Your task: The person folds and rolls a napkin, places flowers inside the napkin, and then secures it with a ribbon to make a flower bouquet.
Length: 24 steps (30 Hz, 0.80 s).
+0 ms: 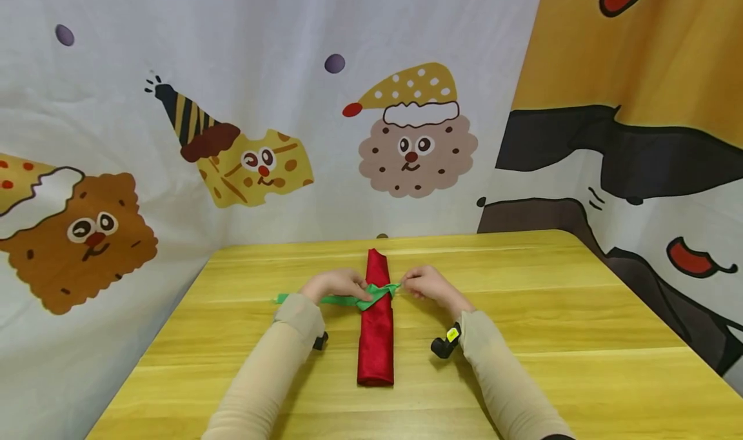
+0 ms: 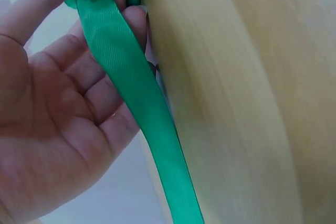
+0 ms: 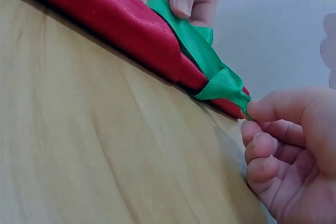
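A rolled red cloth (image 1: 376,346) lies lengthwise on the table, pointing away from me. Around its upper half runs a green ribbon (image 1: 371,298), crossed over itself on top. My left hand (image 1: 339,284) pinches the ribbon at the fold over the roll, thumb on one side and fingertips on the other. From there a long flat tail of ribbon (image 2: 134,90) trails past the left palm and out to the left. On the right of the roll, my right hand (image 1: 429,282) pinches the short gathered ribbon end (image 3: 242,99) between thumb and forefinger, the other fingers curled.
The yellow wood-grain table (image 1: 580,337) extends on both sides of the roll. Behind it hangs a white curtain (image 1: 290,33) with cartoon prints. A black wrist camera (image 1: 445,343) is strapped below the right hand.
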Available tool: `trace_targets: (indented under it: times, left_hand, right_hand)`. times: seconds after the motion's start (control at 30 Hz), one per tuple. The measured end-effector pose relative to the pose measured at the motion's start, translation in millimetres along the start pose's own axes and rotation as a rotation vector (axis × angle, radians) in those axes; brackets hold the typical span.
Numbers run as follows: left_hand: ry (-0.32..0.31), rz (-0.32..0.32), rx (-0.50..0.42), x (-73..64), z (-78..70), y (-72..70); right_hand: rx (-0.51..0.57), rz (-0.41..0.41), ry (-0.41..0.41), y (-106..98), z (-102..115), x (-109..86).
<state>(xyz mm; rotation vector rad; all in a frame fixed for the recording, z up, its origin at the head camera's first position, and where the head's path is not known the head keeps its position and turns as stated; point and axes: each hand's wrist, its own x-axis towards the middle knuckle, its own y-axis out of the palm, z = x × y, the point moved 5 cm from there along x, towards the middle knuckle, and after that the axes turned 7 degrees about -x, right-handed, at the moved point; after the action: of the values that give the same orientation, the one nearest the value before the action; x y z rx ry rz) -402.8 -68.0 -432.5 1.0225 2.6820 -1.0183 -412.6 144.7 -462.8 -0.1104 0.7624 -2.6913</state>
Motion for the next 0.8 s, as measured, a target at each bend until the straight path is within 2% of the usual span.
trace_targets:
  times: [0.13,0.33,0.5,0.7,0.8]
  left_hand:
    - [-0.028,-0.028,-0.021,-5.4,6.7,-4.8]
    - [-0.003,-0.033,-0.087,-11.3,12.0,-9.3]
    - [0.007,-0.055,-0.066,-12.4,15.3,-11.1]
    - [0.023,-0.092,-0.038,-18.8,11.0,-11.4]
    - [0.030,-0.083,-0.080,-21.3,9.2,-10.4]
  right_hand:
    - [0.035,0.006,-0.002,-2.6,-1.8,-2.4]
    - [0.090,0.020,0.022,-10.9,-9.0,-7.7]
    - [0.121,0.027,0.036,-21.5,-18.5,-14.0]
    - [0.174,0.033,0.117,-30.6,-27.3,-22.6]
    - [0.200,0.040,0.151,-35.6,-32.3,-25.6]
